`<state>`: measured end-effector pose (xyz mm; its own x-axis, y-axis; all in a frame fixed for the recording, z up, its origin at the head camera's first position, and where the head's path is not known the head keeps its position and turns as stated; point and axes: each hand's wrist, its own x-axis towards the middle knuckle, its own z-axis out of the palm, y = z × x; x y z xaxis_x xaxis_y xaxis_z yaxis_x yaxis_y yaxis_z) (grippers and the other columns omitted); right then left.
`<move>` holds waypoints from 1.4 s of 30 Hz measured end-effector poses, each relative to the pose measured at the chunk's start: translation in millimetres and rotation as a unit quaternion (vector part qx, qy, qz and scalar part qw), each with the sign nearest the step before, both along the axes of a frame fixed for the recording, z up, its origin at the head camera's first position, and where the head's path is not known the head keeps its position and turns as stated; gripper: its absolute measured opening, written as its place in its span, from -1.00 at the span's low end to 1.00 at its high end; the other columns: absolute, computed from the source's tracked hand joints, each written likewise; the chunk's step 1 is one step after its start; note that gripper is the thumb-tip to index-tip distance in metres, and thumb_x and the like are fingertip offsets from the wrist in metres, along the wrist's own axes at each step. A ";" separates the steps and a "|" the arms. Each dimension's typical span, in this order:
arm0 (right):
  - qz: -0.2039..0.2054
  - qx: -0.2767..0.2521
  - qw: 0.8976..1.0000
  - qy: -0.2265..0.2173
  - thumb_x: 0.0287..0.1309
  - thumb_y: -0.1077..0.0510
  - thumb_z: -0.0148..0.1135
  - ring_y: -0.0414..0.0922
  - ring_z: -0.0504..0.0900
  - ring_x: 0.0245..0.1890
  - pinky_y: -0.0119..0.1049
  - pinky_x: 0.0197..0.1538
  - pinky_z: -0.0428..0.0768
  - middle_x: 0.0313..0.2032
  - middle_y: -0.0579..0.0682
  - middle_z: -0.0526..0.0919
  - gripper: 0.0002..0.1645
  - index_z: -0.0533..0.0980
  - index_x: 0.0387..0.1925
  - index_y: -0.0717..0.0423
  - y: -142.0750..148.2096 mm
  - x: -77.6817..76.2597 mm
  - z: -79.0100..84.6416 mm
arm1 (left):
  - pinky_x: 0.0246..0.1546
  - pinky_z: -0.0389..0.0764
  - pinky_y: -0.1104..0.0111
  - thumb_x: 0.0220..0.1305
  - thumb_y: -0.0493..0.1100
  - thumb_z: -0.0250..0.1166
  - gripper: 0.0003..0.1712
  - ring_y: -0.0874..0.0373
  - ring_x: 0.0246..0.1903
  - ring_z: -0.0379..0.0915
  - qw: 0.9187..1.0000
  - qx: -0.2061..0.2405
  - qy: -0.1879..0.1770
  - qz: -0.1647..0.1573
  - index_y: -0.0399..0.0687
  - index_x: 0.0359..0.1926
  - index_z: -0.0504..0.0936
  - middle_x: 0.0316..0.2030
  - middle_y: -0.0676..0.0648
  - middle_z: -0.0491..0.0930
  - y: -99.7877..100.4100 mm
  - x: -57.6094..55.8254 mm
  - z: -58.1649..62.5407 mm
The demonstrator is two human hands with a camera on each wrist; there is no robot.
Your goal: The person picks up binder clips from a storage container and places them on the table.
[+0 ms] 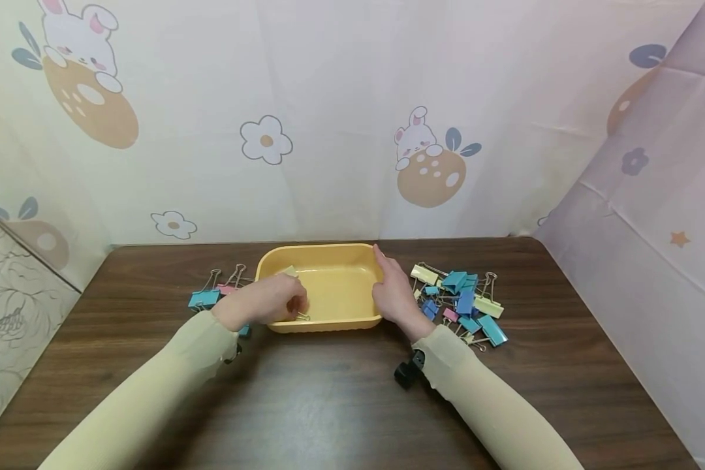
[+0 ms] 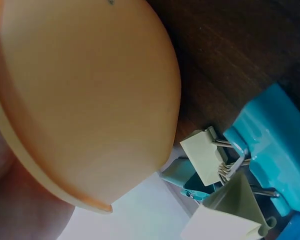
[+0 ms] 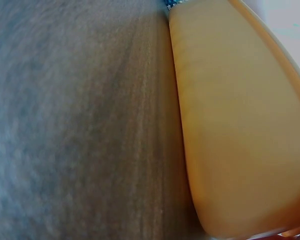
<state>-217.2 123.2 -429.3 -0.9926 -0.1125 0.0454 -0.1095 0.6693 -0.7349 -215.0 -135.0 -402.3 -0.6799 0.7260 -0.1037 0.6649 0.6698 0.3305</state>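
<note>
The yellow tray [image 1: 346, 287] stands near the back of the table, between two piles of binder clips. My left hand [image 1: 267, 300] reaches over its left rim with curled fingers. It pinches a binder clip [image 1: 303, 317]; only the wire handle shows by the fingertips, the body is hidden. Behind that hand a pale yellow binder clip [image 1: 290, 270] lies in the tray. My right hand [image 1: 395, 290] grips the tray's right rim, index finger along the edge and thumb on the inner side. The tray's outer wall fills much of both wrist views, in the right wrist view [image 3: 240, 120] without fingers.
A mixed pile of blue, teal, yellow and pink binder clips [image 1: 465, 300] lies right of the tray. More clips, teal [image 1: 204, 299] and pink [image 1: 226, 289], lie at the left, partly behind my left arm. A patterned curtain [image 1: 341, 130] hangs behind the table [image 1: 305, 405].
</note>
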 end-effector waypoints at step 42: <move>-0.002 0.003 1.000 0.002 -0.09 0.48 -0.07 0.02 0.19 0.29 -0.08 0.25 0.24 0.36 0.10 0.14 0.06 -0.09 0.45 -0.17 -1.7 0.0 2.2 | -0.35 0.51 0.27 0.02 -0.32 0.37 -0.84 0.27 -0.39 0.45 0.983 0.068 0.087 0.149 0.05 -0.40 0.63 -0.44 0.18 0.48 -131.9 22.8 -2.1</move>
<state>-217.3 121.6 -427.1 -0.9928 -0.1095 0.0491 -0.1105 0.6741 -0.7304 -192.2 -266.9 -404.3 -0.8637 0.4903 0.1169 0.4995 0.8014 0.3291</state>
